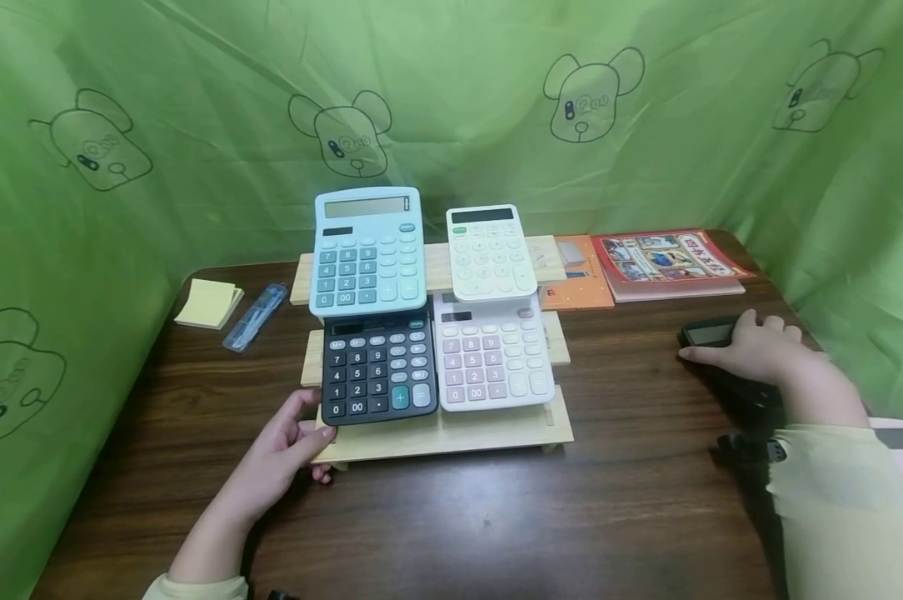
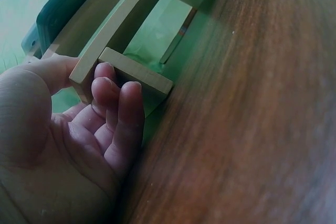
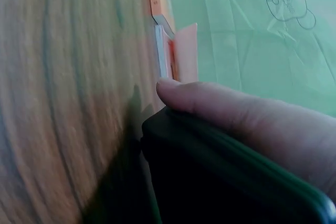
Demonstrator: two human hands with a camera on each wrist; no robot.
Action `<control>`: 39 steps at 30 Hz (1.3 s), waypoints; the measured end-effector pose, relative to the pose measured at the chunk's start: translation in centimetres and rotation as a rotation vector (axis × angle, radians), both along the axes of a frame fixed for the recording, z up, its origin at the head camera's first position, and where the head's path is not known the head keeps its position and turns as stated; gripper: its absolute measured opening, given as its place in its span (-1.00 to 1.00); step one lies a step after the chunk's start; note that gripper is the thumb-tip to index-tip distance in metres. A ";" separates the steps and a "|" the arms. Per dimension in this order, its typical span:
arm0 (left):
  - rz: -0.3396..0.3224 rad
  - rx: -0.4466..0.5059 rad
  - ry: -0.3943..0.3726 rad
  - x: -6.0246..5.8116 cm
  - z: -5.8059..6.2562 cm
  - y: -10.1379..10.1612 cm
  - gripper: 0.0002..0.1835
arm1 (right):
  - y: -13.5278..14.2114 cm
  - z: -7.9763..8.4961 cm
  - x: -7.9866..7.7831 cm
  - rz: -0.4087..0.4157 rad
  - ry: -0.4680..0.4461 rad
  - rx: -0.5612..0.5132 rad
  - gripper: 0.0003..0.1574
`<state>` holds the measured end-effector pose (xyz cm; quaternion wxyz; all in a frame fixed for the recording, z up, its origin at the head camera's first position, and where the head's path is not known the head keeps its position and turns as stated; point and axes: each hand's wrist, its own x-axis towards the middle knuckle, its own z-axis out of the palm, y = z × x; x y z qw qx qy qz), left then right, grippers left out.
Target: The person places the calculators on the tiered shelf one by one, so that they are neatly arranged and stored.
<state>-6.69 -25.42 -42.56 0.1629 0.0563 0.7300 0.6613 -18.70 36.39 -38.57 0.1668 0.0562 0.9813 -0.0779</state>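
My left hand (image 1: 279,446) grips the front left corner of a tiered wooden stand (image 1: 451,437), thumb on top and fingers curled beneath, as the left wrist view shows. On the stand lean a light blue calculator (image 1: 402,250) and a small white calculator (image 1: 492,258) above, with a black calculator (image 1: 369,375) and a white calculator with pinkish keys (image 1: 496,358) below. At the right, my right hand (image 1: 766,354) holds another black calculator (image 1: 706,332) by its sides; its keys are mostly hidden. In the right wrist view, the thumb (image 3: 210,100) lies along its dark edge.
Yellow sticky notes (image 1: 207,303) and a blue-and-clear packet (image 1: 255,317) lie left of the stand. Behind it at right are an orange book (image 1: 582,287) and a red booklet (image 1: 669,257). A pink calculator (image 1: 901,437) shows partly beside the right sleeve. Green curtains surround the table.
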 end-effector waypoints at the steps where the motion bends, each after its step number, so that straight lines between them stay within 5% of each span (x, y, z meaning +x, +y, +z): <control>1: 0.001 -0.001 -0.002 0.0 0.0 0.0 -0.58 | -0.2 0.0 0.0 0.002 -0.002 0.003 0.73; 9: 0.013 -0.012 -0.020 0.1 0.1 0.1 -0.58 | -2.5 0.0 0.2 0.009 -0.024 0.009 0.75; 19: 0.015 -0.015 -0.032 0.0 0.3 0.2 -0.55 | -5.6 -0.9 0.9 0.031 0.090 0.026 0.71; 39: 0.018 0.002 -0.031 0.2 0.2 0.1 -0.56 | -11.0 -0.6 2.1 0.291 0.076 0.031 0.65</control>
